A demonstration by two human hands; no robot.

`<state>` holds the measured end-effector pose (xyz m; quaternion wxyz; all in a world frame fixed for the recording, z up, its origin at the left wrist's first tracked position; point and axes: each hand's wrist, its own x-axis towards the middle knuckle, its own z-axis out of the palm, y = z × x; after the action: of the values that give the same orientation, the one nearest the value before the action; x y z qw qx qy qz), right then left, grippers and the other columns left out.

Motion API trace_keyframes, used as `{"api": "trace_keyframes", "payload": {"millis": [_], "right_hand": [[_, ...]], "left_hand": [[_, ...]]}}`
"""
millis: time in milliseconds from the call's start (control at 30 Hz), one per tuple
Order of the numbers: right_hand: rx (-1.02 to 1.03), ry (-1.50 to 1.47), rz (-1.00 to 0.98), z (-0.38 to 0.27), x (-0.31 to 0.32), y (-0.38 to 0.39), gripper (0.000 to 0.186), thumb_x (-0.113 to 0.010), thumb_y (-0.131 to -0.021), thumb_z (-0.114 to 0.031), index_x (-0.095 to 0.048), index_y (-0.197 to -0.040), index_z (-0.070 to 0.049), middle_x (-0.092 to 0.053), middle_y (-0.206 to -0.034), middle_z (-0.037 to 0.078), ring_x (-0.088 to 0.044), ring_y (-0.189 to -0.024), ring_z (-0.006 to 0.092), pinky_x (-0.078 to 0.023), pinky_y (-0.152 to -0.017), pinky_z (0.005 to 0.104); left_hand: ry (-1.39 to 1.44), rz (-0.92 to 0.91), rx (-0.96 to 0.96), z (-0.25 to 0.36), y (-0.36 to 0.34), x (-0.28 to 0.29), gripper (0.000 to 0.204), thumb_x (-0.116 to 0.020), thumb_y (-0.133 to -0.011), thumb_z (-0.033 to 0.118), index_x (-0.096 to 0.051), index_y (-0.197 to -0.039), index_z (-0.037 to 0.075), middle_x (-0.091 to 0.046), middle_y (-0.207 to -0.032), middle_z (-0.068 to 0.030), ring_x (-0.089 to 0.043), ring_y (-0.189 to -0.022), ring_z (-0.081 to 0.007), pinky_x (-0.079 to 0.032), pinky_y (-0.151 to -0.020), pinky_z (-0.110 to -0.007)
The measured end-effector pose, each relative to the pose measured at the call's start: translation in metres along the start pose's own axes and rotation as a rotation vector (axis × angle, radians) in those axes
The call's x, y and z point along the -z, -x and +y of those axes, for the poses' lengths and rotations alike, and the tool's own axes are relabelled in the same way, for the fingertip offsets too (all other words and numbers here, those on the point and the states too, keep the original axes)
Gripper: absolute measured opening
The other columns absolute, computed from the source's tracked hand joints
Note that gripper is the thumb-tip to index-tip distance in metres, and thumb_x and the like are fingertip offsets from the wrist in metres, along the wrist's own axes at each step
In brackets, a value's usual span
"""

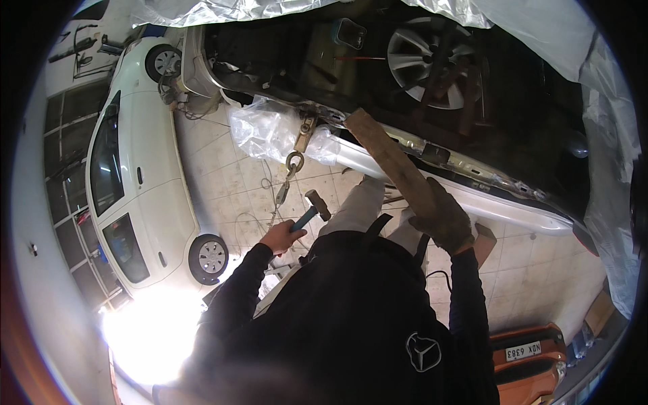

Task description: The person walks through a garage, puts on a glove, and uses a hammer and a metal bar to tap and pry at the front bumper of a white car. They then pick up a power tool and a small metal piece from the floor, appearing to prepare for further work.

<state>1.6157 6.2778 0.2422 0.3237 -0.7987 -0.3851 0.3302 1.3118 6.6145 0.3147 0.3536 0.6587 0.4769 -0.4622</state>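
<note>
Head view showed the left hand with its fingers wrapped round the handle of a hammer, on the near side of the car's white sill; the right hand, apparently gloved, grasped the near end of a wooden block, whose far end reached across the sill; whether it bore on the metal could not be told. If that end sat unevenly, a blow seemed likely to skid it along the sill; a stray blow could catch the right hand's fingers, so near the block's end; the metal clamp at the sill's left might spring loose if under tension, which could not be judged.
</note>
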Motion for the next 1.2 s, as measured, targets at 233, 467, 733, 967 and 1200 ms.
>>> {"api": "trace_keyframes", "payload": {"millis": [233, 467, 733, 967, 1200], "right_hand": [[-0.02, -0.148, 0.003, -0.033, -0.018, -0.075, 0.094, -0.088, -0.075, -0.04, -0.044, -0.151, -0.009, -0.063, -0.131, 0.022, -0.063, -0.122, 0.0377, -0.053, -0.1, 0.0467], [-0.046, -0.086, -0.081, -0.075, -0.026, -0.179, 0.094, -0.089, -0.073, -0.044, -0.046, -0.148, -0.007, -0.065, -0.132, 0.023, -0.064, -0.122, 0.0382, -0.052, -0.103, 0.0466], [0.01, 0.01, -0.075, -0.117, -0.035, -0.244, 0.088, -0.09, -0.07, -0.045, -0.053, -0.143, -0.012, -0.065, -0.135, 0.018, -0.064, -0.123, 0.0364, -0.052, -0.105, 0.0459], [0.007, -0.012, -0.05, -0.122, -0.054, -0.267, 0.077, -0.093, -0.066, -0.04, -0.059, -0.131, -0.016, -0.066, -0.133, 0.012, -0.064, -0.124, 0.0349, -0.053, -0.103, 0.0472], [-0.007, -0.021, -0.061, -0.125, -0.061, -0.273, 0.079, -0.092, -0.067, -0.046, -0.06, -0.134, -0.016, -0.065, -0.136, 0.012, -0.064, -0.125, 0.0344, -0.053, -0.104, 0.0464]], "left_hand": [[-0.154, 0.149, -0.146, 0.001, 0.004, 0.078, 0.046, -0.069, -0.1, 0.046, -0.065, -0.114, 0.002, -0.059, -0.07, -0.0103, -0.055, -0.05, -0.0182, -0.047, -0.05, -0.039], [-0.409, 0.399, -0.317, 0.06, 0.031, 0.222, 0.045, -0.066, -0.101, 0.046, -0.063, -0.118, 0.004, -0.061, -0.069, -0.0132, -0.06, -0.06, -0.0239, -0.046, -0.059, -0.042], [-0.707, 0.62, -0.457, 0.169, 0.024, 0.338, 0.046, -0.058, -0.105, 0.046, -0.062, -0.12, 0.003, -0.066, -0.074, -0.0207, -0.069, -0.065, -0.04, -0.053, -0.065, -0.049], [-0.728, 0.581, -0.431, 0.237, -0.004, 0.361, 0.044, -0.057, -0.105, 0.044, -0.062, -0.128, 0.006, -0.067, -0.073, -0.017, -0.069, -0.053, -0.0285, -0.056, -0.047, -0.043], [-0.972, 0.461, -0.233, 0.278, -0.068, 0.374, 0.049, -0.052, -0.105, 0.055, -0.064, -0.129, 0.013, -0.055, -0.061, -0.005, -0.056, -0.044, -0.0197, -0.051, -0.041, -0.037]]}}
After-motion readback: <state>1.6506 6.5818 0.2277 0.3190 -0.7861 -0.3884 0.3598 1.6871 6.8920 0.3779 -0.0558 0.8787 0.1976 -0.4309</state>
